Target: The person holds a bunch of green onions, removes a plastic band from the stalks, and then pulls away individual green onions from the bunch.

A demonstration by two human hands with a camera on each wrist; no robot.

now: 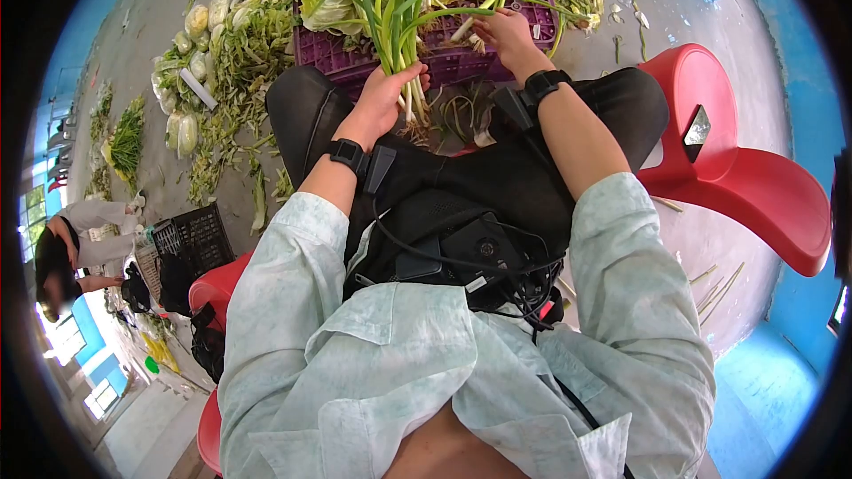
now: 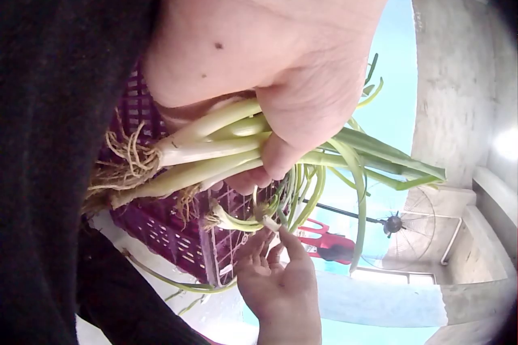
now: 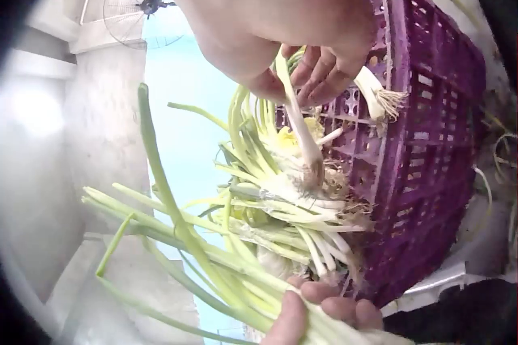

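My left hand [image 1: 383,99] grips a bunch of scallions [image 1: 401,27] around its white lower stalks, with the leaves fanning up and away. In the left wrist view, the roots [image 2: 129,159] hang out below that grip. Over the right side of a purple plastic crate [image 3: 437,131], my right hand [image 1: 508,35] pinches a single scallion [image 3: 304,139] between thumb and fingers. More scallions [image 3: 316,220] lie across the crate beneath it, and another scallion [image 3: 374,96] rests by its rim. A leafy pale-green vegetable [image 1: 324,7] lies at the crate's left.
Heaped greens [image 1: 253,58] and pale cabbages [image 1: 197,22] cover the floor at left. A red chair [image 1: 701,93] bearing a dark flat object [image 1: 698,131] stands at right. Cables [image 1: 524,288] lie in my lap. At far left, a person [image 1: 67,253] sits near a black crate [image 1: 202,235].
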